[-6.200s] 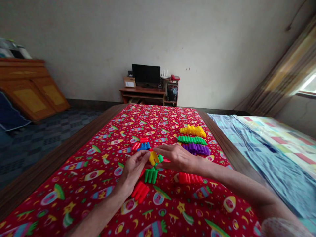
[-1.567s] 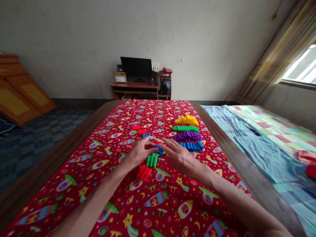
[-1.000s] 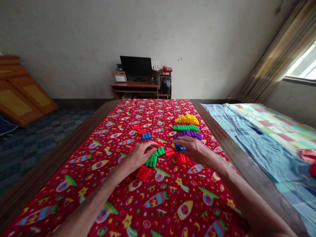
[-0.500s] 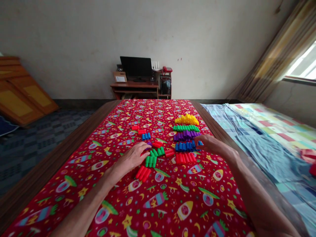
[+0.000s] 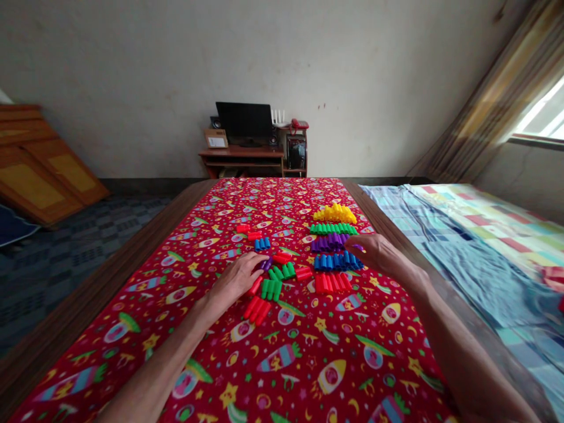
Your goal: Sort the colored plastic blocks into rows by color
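Observation:
Five sorted rows of plastic pegs lie on the right of the red rocket-print cloth (image 5: pixel 282 364): yellow row (image 5: pixel 335 213), green row (image 5: pixel 332 228), purple row (image 5: pixel 329 242), blue row (image 5: pixel 337 261), red row (image 5: pixel 331 282). My right hand (image 5: pixel 374 252) rests at the right ends of the purple and blue rows, fingers stretched out and holding nothing. My left hand (image 5: pixel 235 281) lies flat among the loose pegs, its fingertips at a purple peg (image 5: pixel 265 264). Beside it are a green cluster (image 5: pixel 271 288) and a red cluster (image 5: pixel 258 309).
More loose pegs lie farther back: blue ones (image 5: pixel 262 243) and red ones (image 5: pixel 243 228). The wooden table edge (image 5: pixel 409 258) borders a bed with a checked sheet (image 5: pixel 476 258) on the right. A desk with a monitor (image 5: pixel 247 123) stands at the far wall.
My right hand carried a blue peg from the loose pile to the right end of the blue row and let it go. My left hand stayed by the loose pegs.

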A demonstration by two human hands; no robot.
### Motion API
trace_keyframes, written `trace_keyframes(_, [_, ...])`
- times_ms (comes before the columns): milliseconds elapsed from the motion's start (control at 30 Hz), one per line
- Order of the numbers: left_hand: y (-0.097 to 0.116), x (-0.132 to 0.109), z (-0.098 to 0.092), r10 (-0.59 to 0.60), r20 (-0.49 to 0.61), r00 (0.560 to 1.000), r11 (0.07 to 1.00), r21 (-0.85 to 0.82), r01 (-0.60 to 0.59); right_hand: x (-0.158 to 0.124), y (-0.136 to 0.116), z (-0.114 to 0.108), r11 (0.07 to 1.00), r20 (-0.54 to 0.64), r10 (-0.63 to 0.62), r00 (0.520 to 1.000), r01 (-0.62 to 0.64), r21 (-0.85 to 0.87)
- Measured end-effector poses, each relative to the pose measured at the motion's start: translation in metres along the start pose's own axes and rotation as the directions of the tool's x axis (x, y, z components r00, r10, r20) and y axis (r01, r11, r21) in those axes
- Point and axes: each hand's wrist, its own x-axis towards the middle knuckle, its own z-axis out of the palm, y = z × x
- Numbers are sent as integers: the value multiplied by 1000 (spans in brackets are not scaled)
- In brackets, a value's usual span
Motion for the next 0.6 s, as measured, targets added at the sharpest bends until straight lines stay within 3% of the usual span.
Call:
trace_keyframes(133, [5, 7, -11, -79, -40, 996, 996, 30, 80, 5, -9, 15, 995, 12, -101, 995, 101, -13])
trace_keyframes(267, [-5, 25, -18, -85, -127, 988, 995, 46, 92, 8, -22, 22, 986, 48, -160, 986, 162, -34])
trace_keyframes(467, [-24, 44, 1, -62, -37, 997, 998, 23, 62, 9, -29, 32, 975, 67, -214, 975, 217, -41])
trace_keyframes(600, [-14, 46, -2, -186, -46, 981, 977, -117, 180, 10, -46, 46, 958, 110, -286, 952, 283, 42])
